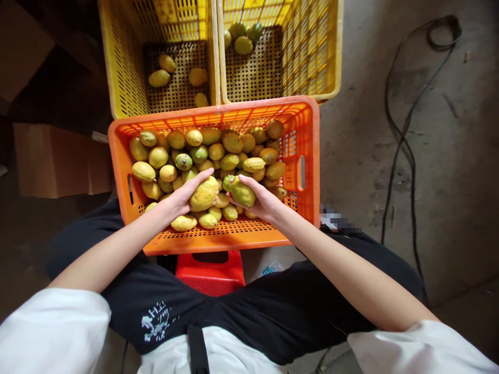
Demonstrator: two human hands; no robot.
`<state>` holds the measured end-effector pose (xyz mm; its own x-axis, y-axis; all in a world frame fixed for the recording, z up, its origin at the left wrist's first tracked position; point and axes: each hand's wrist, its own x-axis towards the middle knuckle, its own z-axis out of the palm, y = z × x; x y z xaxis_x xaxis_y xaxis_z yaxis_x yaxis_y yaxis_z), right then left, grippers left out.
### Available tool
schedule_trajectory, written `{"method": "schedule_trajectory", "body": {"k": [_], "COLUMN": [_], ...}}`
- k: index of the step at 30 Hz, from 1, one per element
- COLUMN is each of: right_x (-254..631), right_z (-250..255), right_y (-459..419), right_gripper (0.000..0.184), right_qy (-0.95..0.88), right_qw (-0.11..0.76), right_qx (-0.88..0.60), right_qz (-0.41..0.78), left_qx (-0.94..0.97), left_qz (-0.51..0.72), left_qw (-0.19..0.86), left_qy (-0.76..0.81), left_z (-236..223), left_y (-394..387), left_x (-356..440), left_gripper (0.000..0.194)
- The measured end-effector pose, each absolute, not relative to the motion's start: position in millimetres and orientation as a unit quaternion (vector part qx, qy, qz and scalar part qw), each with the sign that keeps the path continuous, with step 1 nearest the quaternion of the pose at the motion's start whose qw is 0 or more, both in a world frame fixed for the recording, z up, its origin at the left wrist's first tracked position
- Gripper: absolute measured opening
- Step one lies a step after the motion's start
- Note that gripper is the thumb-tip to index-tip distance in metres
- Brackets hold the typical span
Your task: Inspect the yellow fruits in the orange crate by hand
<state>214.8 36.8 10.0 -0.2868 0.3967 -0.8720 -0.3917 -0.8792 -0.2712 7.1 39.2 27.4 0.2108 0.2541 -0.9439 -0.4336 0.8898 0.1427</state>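
A grey, stained floor [362,130] spreads down the right of the frame, running from the crates' right edges past a looped black cable. At centre, an orange crate [218,241] holds many yellow and greenish fruits; its perforated bottom shows along the lower and right walls. Its upper rim meets the left yellow crate [113,67] and the right yellow crate [338,52], side by side at the top, each with a few fruits. A cardboard box [62,161] stands at the left, the black cable [401,136] curls at the right, and a red stool [210,272] shows below the orange crate. Over the crate's middle, the left hand [187,195] curls round a yellow fruit [204,193], and the right hand [265,200] grips a greenish fruit [243,192], the two slightly apart.
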Motion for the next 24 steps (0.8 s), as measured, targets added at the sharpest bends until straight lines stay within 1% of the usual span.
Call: {"method": "schedule_trajectory", "body": {"k": [2,6,9,11,13,15,19,21,24], "right_x": [215.6,217.5,216.8,215.6,214.5,214.1,214.6,214.7,214.6], "right_z": [11.3,10.4,9.7,9.9,10.1,9.9,8.8,8.2,6.8], "right_y": [38.3,40.1,40.1,39.6,39.0,38.3,38.1,38.7,39.8], "right_gripper": [0.011,0.016,0.019,0.018,0.016,0.017,0.013,0.013,0.019], "right_qy": [0.011,0.028,0.030,0.025,0.015,0.008,0.014,0.023,0.026], "right_qw": [0.246,0.245,0.247,0.257,0.269,0.274,0.260,0.258,0.262], "right_qx": [-0.546,-0.560,-0.570,-0.576,-0.577,-0.572,-0.564,-0.568,-0.575], "right_qz": [0.801,0.791,0.783,0.776,0.771,0.773,0.784,0.781,0.775], "left_qx": [-0.049,-0.003,-0.028,-0.056,-0.075,-0.079,-0.079,-0.085,-0.084], "left_qz": [0.246,0.288,0.290,0.292,0.294,0.291,0.288,0.291,0.294], "left_qw": [0.773,0.780,0.785,0.778,0.769,0.763,0.766,0.768,0.771], "left_qy": [0.583,0.555,0.546,0.554,0.563,0.571,0.569,0.564,0.558], "left_z": [26.4,29.0,28.2,26.0,24.5,25.1,31.0,33.0,31.8], "left_y": [36.6,31.8,31.9,33.8,36.1,38.2,40.2,40.5,40.3], "left_x": [7.3,8.5,6.7,5.0,4.2,4.8,7.5,7.9,6.5], "left_gripper": [0.025,0.019,0.011,0.009,0.014,0.023,0.036,0.038,0.038]}}
